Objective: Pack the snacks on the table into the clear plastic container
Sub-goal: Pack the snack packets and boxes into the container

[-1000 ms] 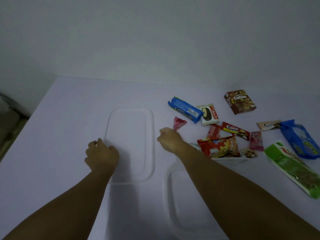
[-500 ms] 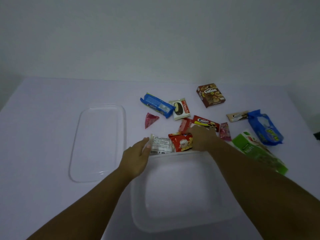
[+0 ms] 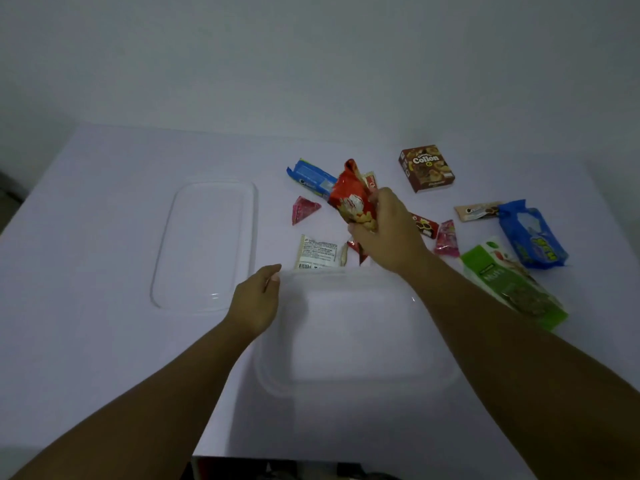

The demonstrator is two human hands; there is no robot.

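A pale lilac tabletop point(image 3: 104, 341) is being viewed from above against a plain grey wall. The clear plastic container point(image 3: 353, 386) is sitting open near the front edge, nothing being seen inside it, while its lid point(image 3: 207, 244) is lying flat to its left, apart from it. The far left corner of the container is being touched by the left hand point(image 3: 256, 299); the fingers are bent at the rim, though a firm grip cannot be told. A red snack bag point(image 3: 351, 199) is being gripped by the right hand point(image 3: 384, 230) and held raised above the tabletop, just beyond the container's far rim.

The remaining snacks are lying scattered beyond and to the right: a blue Oreo pack point(image 3: 311, 178), a pink triangular packet point(image 3: 304, 209), a white wrapper point(image 3: 317, 252) lying label-up just beside the far rim, a brown Collon box point(image 3: 427, 168), a small dark-red Oreo packet point(image 3: 424, 225), a pink sachet point(image 3: 446, 239), a beige bar point(image 3: 476, 211), a large blue biscuit pack point(image 3: 531, 233) and a green nut bag point(image 3: 512, 282).

The first item appears to be in the course of being packed. For the next move, the bag would need to be carried back over the rim and lowered flat into a corner, room being left for the larger packs.
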